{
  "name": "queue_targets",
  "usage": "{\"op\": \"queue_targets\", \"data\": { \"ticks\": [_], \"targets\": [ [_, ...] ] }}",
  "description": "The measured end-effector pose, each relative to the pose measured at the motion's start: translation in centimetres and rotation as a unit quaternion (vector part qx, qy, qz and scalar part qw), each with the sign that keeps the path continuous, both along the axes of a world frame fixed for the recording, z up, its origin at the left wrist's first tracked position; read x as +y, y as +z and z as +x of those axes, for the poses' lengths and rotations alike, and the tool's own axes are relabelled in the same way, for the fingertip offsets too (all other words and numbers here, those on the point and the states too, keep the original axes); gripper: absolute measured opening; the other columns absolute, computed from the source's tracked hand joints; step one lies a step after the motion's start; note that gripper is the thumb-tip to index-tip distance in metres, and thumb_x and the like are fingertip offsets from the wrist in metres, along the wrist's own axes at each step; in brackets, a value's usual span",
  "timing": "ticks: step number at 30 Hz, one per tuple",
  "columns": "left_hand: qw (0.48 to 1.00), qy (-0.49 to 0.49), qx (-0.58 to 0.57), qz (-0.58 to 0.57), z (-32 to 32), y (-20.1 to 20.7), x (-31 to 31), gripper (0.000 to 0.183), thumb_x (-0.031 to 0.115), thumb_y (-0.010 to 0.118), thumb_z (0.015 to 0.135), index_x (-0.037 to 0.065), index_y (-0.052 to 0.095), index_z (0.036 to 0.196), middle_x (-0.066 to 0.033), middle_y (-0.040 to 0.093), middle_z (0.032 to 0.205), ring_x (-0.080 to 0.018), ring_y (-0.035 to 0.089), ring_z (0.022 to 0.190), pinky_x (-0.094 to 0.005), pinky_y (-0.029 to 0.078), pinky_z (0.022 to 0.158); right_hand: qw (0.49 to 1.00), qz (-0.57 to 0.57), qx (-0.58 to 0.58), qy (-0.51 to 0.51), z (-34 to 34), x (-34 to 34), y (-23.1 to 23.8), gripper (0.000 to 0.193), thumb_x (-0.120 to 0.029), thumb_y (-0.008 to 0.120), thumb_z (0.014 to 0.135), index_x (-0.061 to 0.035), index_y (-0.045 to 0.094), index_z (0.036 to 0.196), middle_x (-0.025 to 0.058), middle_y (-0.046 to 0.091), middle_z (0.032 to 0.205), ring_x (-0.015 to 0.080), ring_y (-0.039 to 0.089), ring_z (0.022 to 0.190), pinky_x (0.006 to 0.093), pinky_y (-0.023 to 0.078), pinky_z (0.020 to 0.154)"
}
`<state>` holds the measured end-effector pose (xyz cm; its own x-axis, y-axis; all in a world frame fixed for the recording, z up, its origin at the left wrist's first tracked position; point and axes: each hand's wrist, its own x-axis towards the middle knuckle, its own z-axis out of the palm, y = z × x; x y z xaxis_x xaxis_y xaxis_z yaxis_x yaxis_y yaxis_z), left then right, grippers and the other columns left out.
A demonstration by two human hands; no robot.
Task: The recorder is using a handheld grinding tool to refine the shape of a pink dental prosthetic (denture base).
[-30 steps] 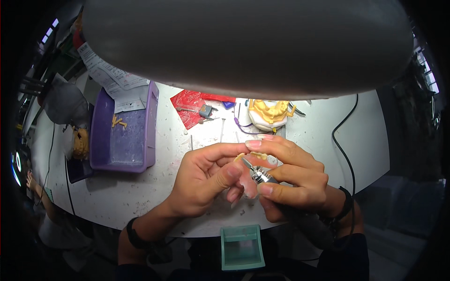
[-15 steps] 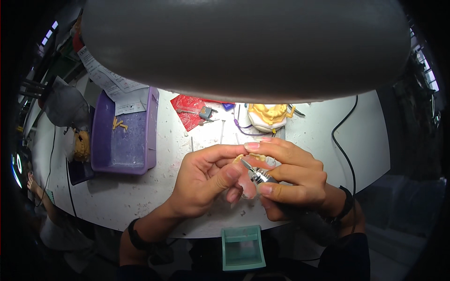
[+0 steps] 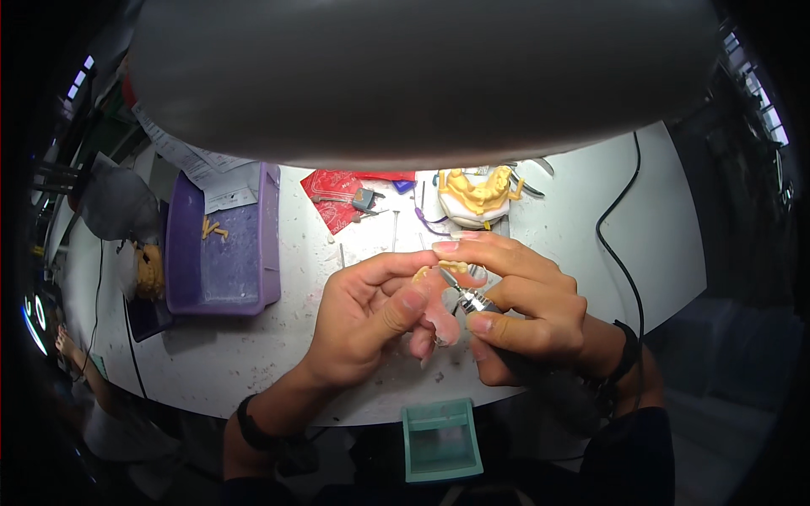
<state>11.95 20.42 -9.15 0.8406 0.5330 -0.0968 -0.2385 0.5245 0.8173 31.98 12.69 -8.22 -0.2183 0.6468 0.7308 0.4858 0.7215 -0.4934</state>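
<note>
My left hand pinches a pink denture with a row of pale teeth along its far side. In my right hand is a handheld rotary grinder, gripped like a pen with its metal bur pointing up and left. The bur tip lies at the denture near the teeth; whether it touches cannot be made out. My right fingertips reach over the denture's far edge and meet my left index finger. Beyond my hands a yellow dental cast stands on a white base.
A purple tray with papers and small yellow pieces stands at left, beside another yellow cast. Red packaging and burs lie at the back. A large grey lamp hangs overhead. A green drawer sits at the front edge; a black cable crosses the right.
The view has shifted slightly, uncovering more of the yellow cast. The denture is tilted a little differently, and the bur sits slightly farther right and higher. Both grips hold.
</note>
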Motion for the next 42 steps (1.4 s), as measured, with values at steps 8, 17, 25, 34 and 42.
{"op": "queue_targets", "data": {
  "ticks": [8, 17, 25, 34, 42],
  "targets": [
    [1.0, 0.007, -0.019, 0.019, 0.0, -0.5, 0.0, 0.038, 0.017, 0.054, 0.101, -0.003, 0.048, 0.133, -0.0186, 0.068, 0.087, -0.0127, 0.059, 0.065, -0.0251, 0.05, 0.063, 1.0, 0.005, 0.026, 0.008, 0.0, 0.2, -0.2, 0.042, 0.002, 0.066, 0.071, -0.0093, 0.05, 0.108, 0.0091, 0.056, 0.069, 0.0455, 0.068, 0.098, 0.0603, 0.053, 0.087],
    [0.999, 0.02, -0.011, 0.026, 0.5, -0.6, 0.3, 0.036, 0.017, 0.057, 0.1, -0.003, 0.051, 0.13, -0.0183, 0.068, 0.086, -0.0126, 0.059, 0.065, -0.0246, 0.05, 0.062, 0.997, 0.056, 0.046, 0.024, 0.0, 1.0, -0.4, 0.039, 0.008, 0.066, 0.063, -0.0035, 0.054, 0.098, 0.0111, 0.053, 0.066, 0.046, 0.068, 0.091, 0.0586, 0.055, 0.081],
    [1.0, 0.01, -0.025, 0.001, 0.2, -0.6, 0.0, 0.036, 0.017, 0.056, 0.101, -0.003, 0.05, 0.13, -0.0189, 0.068, 0.086, -0.0123, 0.06, 0.065, -0.0244, 0.05, 0.062, 0.999, 0.038, 0.022, 0.014, -0.2, 0.6, -0.5, 0.041, 0.003, 0.064, 0.071, -0.0087, 0.05, 0.107, 0.0082, 0.055, 0.067, 0.0461, 0.067, 0.097, 0.0596, 0.054, 0.084],
    [0.999, 0.002, -0.04, 0.026, 0.2, -0.6, 0.1, 0.037, 0.015, 0.055, 0.101, -0.003, 0.048, 0.132, -0.0188, 0.068, 0.087, -0.0138, 0.061, 0.067, -0.0258, 0.051, 0.064, 0.996, 0.063, 0.061, 0.01, -0.8, 0.8, -0.5, 0.035, 0.007, 0.067, 0.065, -0.003, 0.057, 0.097, 0.0144, 0.062, 0.074, 0.0435, 0.068, 0.09, 0.0545, 0.056, 0.076],
    [0.998, 0.032, -0.013, 0.049, 0.4, -0.3, -0.3, 0.04, 0.018, 0.061, 0.098, -0.004, 0.048, 0.128, -0.0151, 0.065, 0.084, -0.0162, 0.061, 0.062, -0.0289, 0.052, 0.053, 0.997, 0.046, 0.064, 0.012, -0.8, 0.9, -0.4, 0.036, 0.005, 0.068, 0.066, -0.004, 0.056, 0.099, 0.0109, 0.062, 0.071, 0.0427, 0.068, 0.093, 0.054, 0.056, 0.079]
  ]
}}
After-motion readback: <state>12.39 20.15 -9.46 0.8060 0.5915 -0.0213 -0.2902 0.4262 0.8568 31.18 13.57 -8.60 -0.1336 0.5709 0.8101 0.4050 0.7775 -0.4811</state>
